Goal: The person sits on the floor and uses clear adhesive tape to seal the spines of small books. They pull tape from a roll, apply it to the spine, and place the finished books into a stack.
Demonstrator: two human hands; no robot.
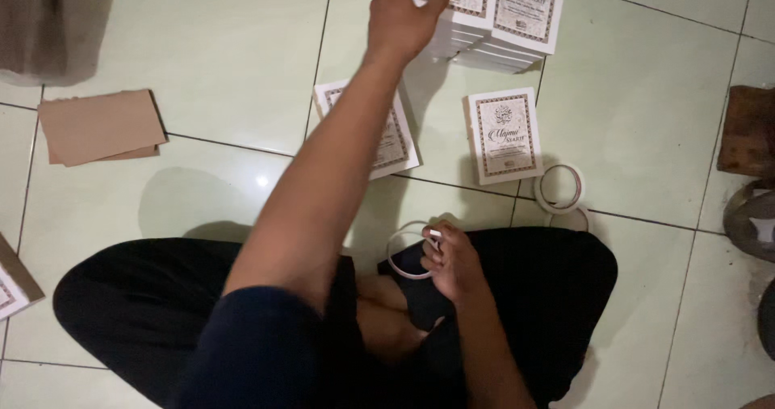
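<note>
While the left hand (401, 17) stretches far forward, its fingers lie spread on the tall stack of white booklets (484, 17), a push from them could topple it. Two single booklets (505, 134) lie nearer. By the lap, the right hand (450, 260) pinches a tape roll (404, 251) between closed fingers; another roll (559, 188) sits beyond. Fingertips and stack top are cut off.
</note>
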